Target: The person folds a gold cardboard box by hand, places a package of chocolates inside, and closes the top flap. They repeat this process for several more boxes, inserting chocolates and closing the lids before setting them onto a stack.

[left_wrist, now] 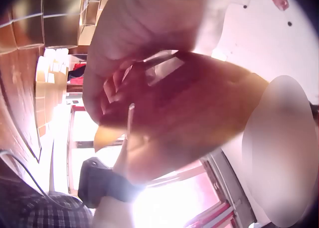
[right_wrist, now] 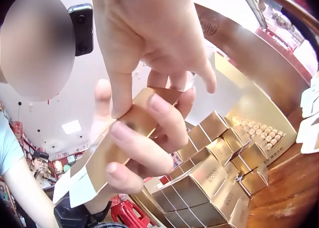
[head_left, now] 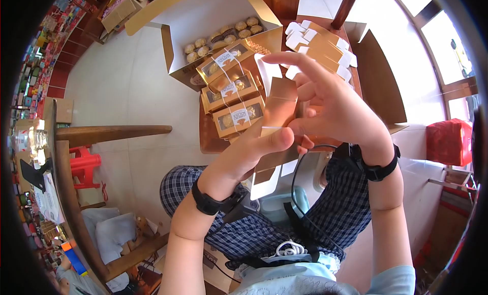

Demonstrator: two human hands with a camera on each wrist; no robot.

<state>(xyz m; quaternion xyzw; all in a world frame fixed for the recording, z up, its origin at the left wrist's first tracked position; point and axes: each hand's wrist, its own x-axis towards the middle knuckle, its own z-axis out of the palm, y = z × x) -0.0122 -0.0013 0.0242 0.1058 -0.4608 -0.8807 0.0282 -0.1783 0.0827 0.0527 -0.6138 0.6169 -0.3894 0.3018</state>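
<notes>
Left hand (head_left: 251,146) grips gold carton (head_left: 281,99) | right hand (head_left: 333,106) pinches its edge | (stacked boxes (head_left: 231,90) apart)

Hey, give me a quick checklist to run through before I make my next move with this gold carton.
1. Gold carton held by both left hand and right hand: ok.
2. White end flaps tucked in: not ok; they stick out.
3. Inside of the carton empty: cannot tell; the views don't show enough of it.
4. Wrapped chocolates accessible: ok; they show in the large box, its top open.
5. Stacked gold boxes labelled: ok for the three whose white labels face the head camera; cannot tell for others.
</notes>
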